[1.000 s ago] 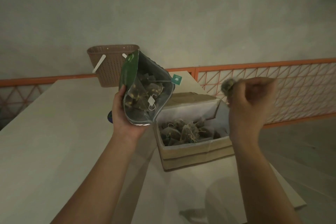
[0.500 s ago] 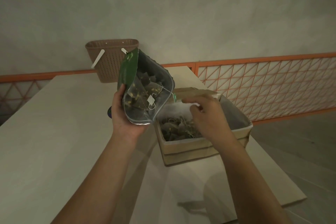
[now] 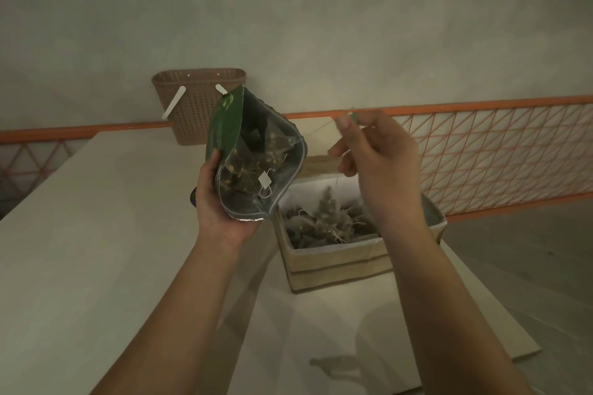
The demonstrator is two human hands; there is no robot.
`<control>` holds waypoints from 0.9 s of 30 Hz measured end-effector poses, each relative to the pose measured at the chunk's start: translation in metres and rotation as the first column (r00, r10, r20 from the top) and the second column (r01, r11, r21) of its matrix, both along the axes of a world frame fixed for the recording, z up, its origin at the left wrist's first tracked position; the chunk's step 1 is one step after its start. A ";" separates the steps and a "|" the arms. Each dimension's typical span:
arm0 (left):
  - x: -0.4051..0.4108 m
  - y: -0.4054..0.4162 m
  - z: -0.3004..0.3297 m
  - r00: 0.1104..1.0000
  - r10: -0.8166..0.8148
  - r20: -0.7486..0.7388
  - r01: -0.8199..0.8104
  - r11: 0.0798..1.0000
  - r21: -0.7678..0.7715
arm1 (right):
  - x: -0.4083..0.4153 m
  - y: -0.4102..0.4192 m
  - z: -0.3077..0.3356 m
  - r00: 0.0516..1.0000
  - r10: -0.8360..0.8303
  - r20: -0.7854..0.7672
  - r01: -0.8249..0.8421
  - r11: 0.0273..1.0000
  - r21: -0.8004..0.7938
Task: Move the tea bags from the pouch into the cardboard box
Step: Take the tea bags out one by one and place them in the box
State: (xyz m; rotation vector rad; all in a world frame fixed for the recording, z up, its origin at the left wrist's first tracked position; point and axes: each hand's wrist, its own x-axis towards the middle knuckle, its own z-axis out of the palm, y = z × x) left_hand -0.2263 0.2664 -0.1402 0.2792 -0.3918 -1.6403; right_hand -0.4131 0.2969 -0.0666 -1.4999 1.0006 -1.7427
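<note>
Head view: tea bag (image 3: 327,213) dangles below right hand (image 3: 382,157) fingertips.

The cardboard box (image 3: 337,261) mouth is open above, pouch (image 3: 256,163) crowding its left.

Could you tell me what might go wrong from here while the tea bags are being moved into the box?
1. The right hand pinches only the green tag; the hanging tea bag dangles on a thin string and could swing outside the cardboard box.
2. The left hand holds the pouch open and tilted, so bags could spill onto the table.
</note>
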 end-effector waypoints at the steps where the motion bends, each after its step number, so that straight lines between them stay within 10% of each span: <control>1: 0.000 0.000 0.000 1.000 0.006 -0.005 -0.006 1.000 0.000 | -0.004 -0.001 0.003 0.999 0.005 0.046 -0.005 1.000 0.002; 10: -0.011 0.007 0.012 0.998 0.065 -0.007 -0.065 0.997 -0.035 | -0.048 -0.023 0.006 0.998 0.044 0.055 -0.049 0.995 0.084; 23: -0.020 0.012 0.025 1.000 0.007 -0.020 -0.008 0.999 -0.050 | -0.079 -0.051 -0.051 0.814 -0.003 -0.580 0.201 0.940 0.277; 27: -0.021 0.012 0.027 1.000 -0.011 -0.017 0.010 0.998 -0.055 | -0.066 -0.036 -0.046 0.866 -0.098 -0.490 0.211 0.960 0.181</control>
